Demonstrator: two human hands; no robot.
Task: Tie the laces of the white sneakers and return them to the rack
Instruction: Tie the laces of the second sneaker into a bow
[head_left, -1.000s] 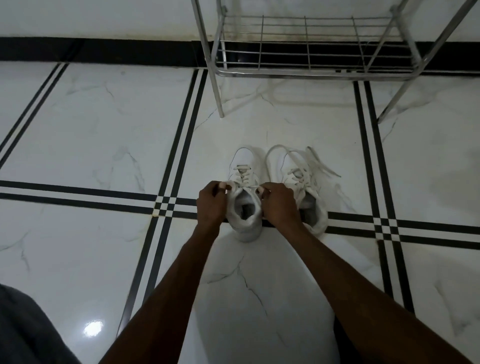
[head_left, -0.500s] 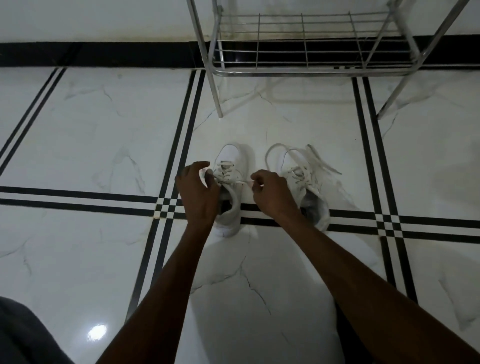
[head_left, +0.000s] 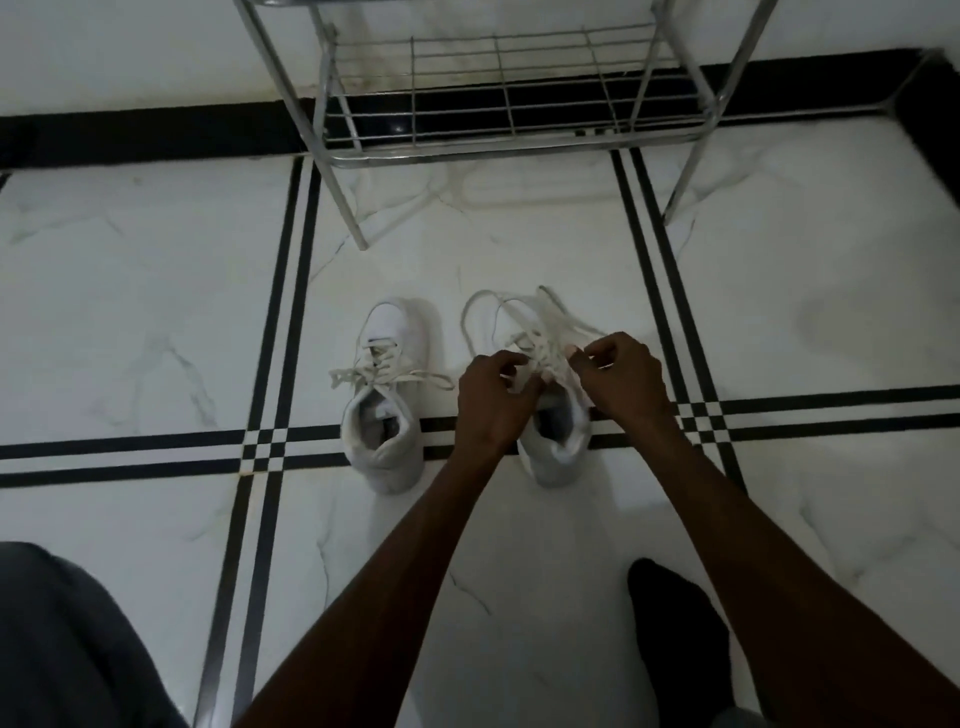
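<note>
Both hands have left the left-hand sneaker and now work over the right-hand sneaker. The left hand is curled closed at the inner side of that shoe's throat, fingertips pinched on its laces. The right hand is closed on the same laces at the outer side, thumb and forefinger pinched together. A long loop of lace arcs away from the shoe toward the rack and lies slack on the floor. The left-hand sneaker, gripped by both hands a moment ago, now stands free, with its lace ends spread sideways across the tongue; whether they form a finished knot cannot be told. Both sneakers sit side by side, close but apart, toes toward the rack, heels on the double black floor stripe. The metal rack stands against the wall beyond them, its lower wire shelf bare. The view has shifted nearer to the rack than before. A dark trouser leg fills the lower left corner.
</note>
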